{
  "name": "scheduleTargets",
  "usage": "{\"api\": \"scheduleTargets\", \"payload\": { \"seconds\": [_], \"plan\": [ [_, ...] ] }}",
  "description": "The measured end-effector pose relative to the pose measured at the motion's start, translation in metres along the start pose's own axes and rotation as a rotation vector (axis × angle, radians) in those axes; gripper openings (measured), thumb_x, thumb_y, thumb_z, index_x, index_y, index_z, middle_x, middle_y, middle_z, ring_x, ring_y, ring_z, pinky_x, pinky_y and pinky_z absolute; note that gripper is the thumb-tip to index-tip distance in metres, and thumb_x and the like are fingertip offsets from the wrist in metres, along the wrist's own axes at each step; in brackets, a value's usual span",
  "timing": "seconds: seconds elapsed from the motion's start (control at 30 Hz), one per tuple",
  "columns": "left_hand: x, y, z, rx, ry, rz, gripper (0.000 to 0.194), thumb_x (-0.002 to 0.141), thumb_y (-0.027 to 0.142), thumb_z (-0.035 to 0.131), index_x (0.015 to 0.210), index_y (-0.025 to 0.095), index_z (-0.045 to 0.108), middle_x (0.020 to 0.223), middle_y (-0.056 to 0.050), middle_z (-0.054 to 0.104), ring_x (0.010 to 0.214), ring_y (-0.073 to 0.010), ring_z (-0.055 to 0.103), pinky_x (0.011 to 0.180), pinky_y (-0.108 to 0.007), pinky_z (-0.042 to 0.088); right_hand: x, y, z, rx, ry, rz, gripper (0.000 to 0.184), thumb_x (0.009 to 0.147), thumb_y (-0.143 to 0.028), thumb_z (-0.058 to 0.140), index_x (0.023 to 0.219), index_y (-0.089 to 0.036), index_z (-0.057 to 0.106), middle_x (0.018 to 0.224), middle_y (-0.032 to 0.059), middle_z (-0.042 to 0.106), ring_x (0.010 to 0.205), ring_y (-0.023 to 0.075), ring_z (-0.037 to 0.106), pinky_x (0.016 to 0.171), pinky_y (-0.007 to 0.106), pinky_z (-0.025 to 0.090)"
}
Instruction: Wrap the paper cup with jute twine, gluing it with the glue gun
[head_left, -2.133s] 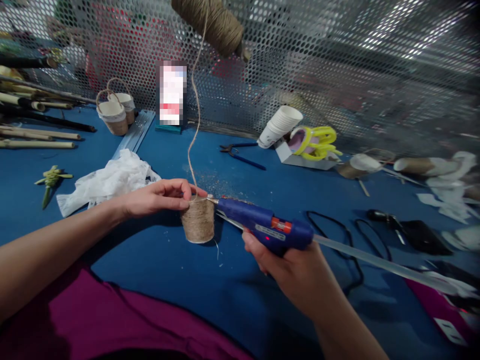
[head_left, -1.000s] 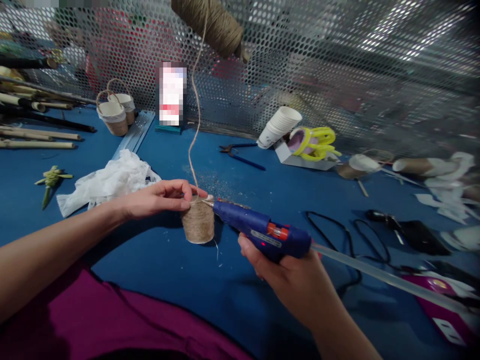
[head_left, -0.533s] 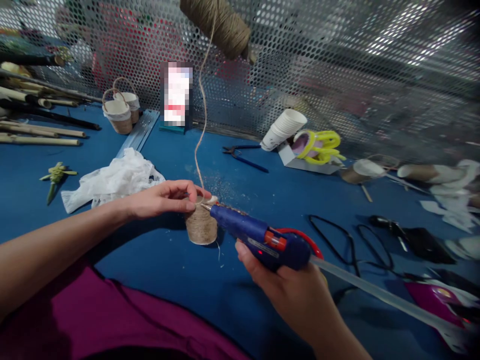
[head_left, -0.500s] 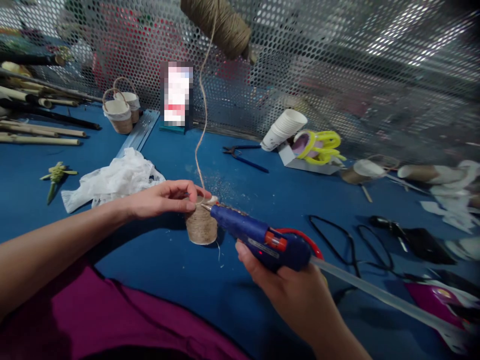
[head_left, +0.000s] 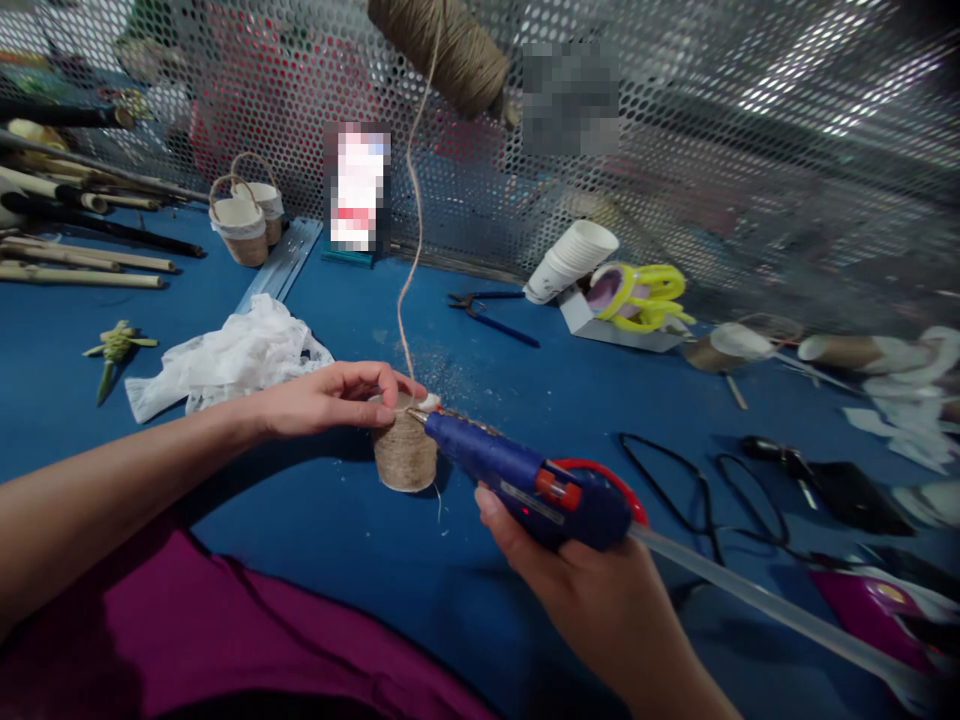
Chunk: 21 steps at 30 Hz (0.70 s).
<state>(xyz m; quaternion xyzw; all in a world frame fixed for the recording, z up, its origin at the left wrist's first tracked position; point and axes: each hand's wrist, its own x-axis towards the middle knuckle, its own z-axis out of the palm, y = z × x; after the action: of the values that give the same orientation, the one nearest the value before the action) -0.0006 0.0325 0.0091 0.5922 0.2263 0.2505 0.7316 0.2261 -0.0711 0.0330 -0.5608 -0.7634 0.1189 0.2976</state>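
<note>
My left hand (head_left: 352, 395) is closed on the rim of a small paper cup (head_left: 406, 462) wrapped in brown twine; its thumb rests on the near side and its fingers reach over the top. A strand of twine (head_left: 409, 240) runs from the cup up to a large spool (head_left: 450, 55). In my right hand (head_left: 577, 580) is a blue hot glue gun (head_left: 517, 465), gripped by the handle. Its metal nozzle points left and sits at the cup's upper edge. A long clear glue stick (head_left: 757, 595) sticks out of the gun's back end.
White lace (head_left: 232, 355) lies left of the cup. Beyond it stand two small twine baskets (head_left: 244, 230) and a phone (head_left: 356, 195). Blue-handled pliers (head_left: 495, 315), stacked paper cups (head_left: 570, 260) and yellow-handled scissors (head_left: 645, 300) lie towards the mesh panel. A black cord (head_left: 705, 490) is at right.
The whole view has shifted very slightly. Both hands, the cup and the glue gun hold nearly the same positions.
</note>
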Motion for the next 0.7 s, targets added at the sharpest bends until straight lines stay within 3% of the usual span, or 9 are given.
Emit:
{"api": "scheduleTargets", "payload": {
  "seconds": [0.23,0.5,0.7],
  "plan": [
    [0.0,0.001,-0.001,0.035,0.011,-0.011,0.014,0.08,0.025,0.062,0.077,0.014,0.052,0.127,-0.013,0.051,0.12,-0.0268,0.045,0.096,-0.042,0.033,0.0,0.001,0.0,0.0,-0.001,-0.006,0.023,0.081,-0.038,0.049,0.078,-0.022,0.066,0.061,0.0013,0.067,0.052,0.0181,0.063,0.052,0.029,0.052],
    [0.0,0.0,-0.001,0.016,-0.002,0.001,0.013,0.081,0.024,0.06,0.077,0.015,0.053,0.127,-0.012,0.05,0.12,-0.0262,0.045,0.094,-0.041,0.034,-0.007,0.013,-0.006,-0.12,0.015,-0.008,0.023,0.081,-0.043,0.051,0.075,-0.027,0.065,0.052,-0.0005,0.06,0.045,0.0166,0.058,0.045,0.028,0.048],
    [-0.001,-0.001,-0.001,0.002,0.001,0.004,0.012,0.081,0.023,0.061,0.077,0.015,0.054,0.127,-0.011,0.051,0.118,-0.025,0.047,0.094,-0.041,0.033,-0.008,0.011,-0.002,-0.107,0.029,0.019,0.023,0.081,-0.044,0.051,0.076,-0.026,0.065,0.056,0.0017,0.062,0.052,0.0193,0.062,0.047,0.03,0.05]
  ]
}}
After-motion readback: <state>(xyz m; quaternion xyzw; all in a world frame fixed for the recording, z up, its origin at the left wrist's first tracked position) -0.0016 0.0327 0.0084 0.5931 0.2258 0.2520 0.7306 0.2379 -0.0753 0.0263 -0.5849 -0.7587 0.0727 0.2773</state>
